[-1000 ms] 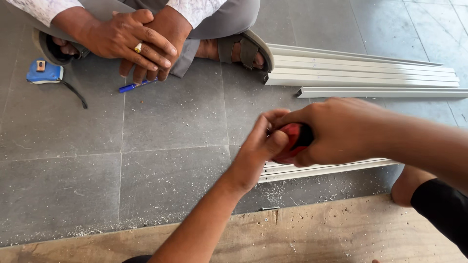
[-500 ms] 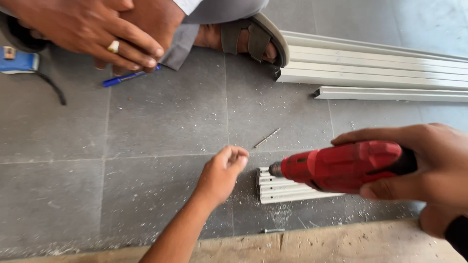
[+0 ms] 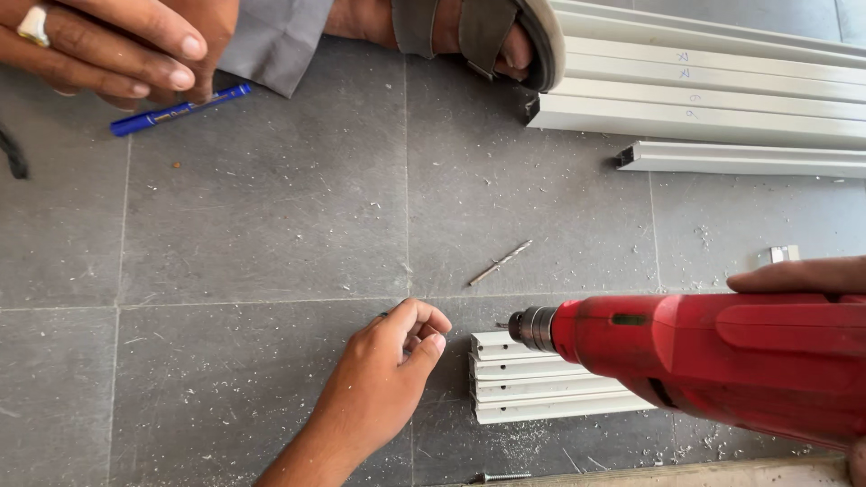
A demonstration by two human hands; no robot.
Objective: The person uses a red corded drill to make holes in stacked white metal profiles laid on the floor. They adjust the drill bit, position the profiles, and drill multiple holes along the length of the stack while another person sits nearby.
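At the top left, another person's hands [image 3: 117, 45] rest together above a blue pen [image 3: 179, 110] that lies on the grey tiled floor [image 3: 271, 234]. Beside them is a grey trouser hem, then that person's sandalled foot [image 3: 469, 32].

Lower down, the left hand [image 3: 388, 379] reaches in from the bottom edge, fingers curled loosely with thumb and forefinger pinched close together; whether anything small sits between them cannot be told. Just right of it and further up, a loose drill bit [image 3: 501, 262] lies on the floor. A screw [image 3: 501, 476] lies near the bottom edge by a wooden board.

Right of the left hand, a short white profile [image 3: 541, 388] lies on the floor amid metal shavings. Above its end hangs the chuck of a red drill [image 3: 722, 356], pointing left. The right hand [image 3: 812, 275] holds the drill's body; only fingers on its top show, at the right edge. Long white profiles [image 3: 722, 99] are stacked at the top right.
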